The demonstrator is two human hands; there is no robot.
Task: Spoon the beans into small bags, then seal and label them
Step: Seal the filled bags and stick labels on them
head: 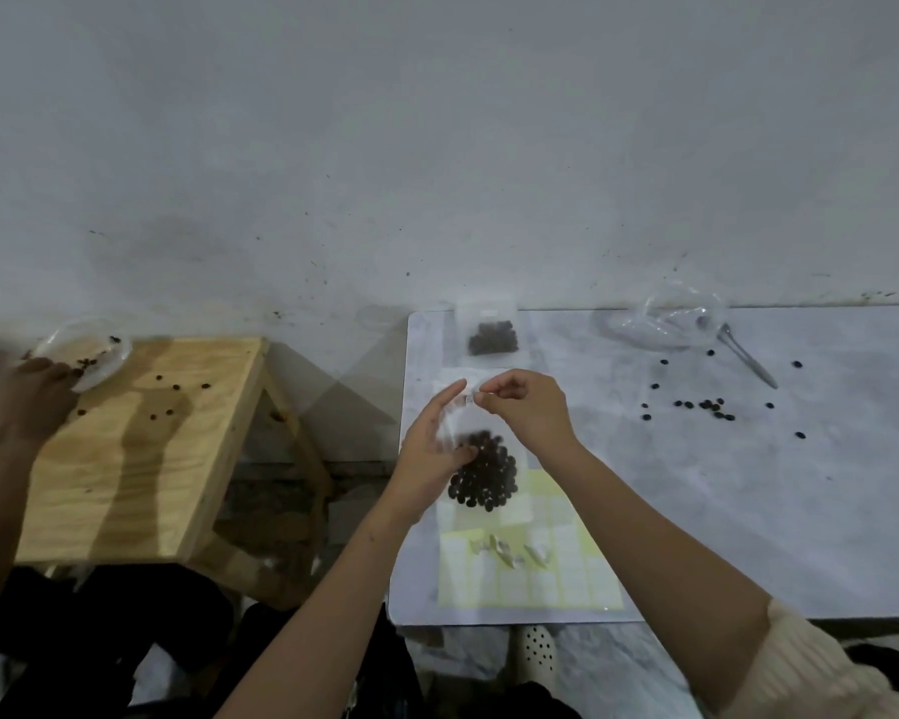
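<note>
At the far edge of the pale yellow label sheet [567,578], the left hand [426,454] holds a small clear plastic bag of dark beans [486,472] while the right hand [530,407] pinches its top.

A clear small bag [476,422] is held over the far end of a yellow label sheet [567,568], its lower half packed with dark beans [484,474]. A second filled bag [491,332] lies at the table's [748,511] far edge. Loose beans [709,405] lie scattered near a plastic spoon [748,358].

Two small bags: near bag [489,474], far bag [491,337]. One plastic spoon [748,358], one label sheet [582,578], over a dozen loose beans [713,405].
</note>
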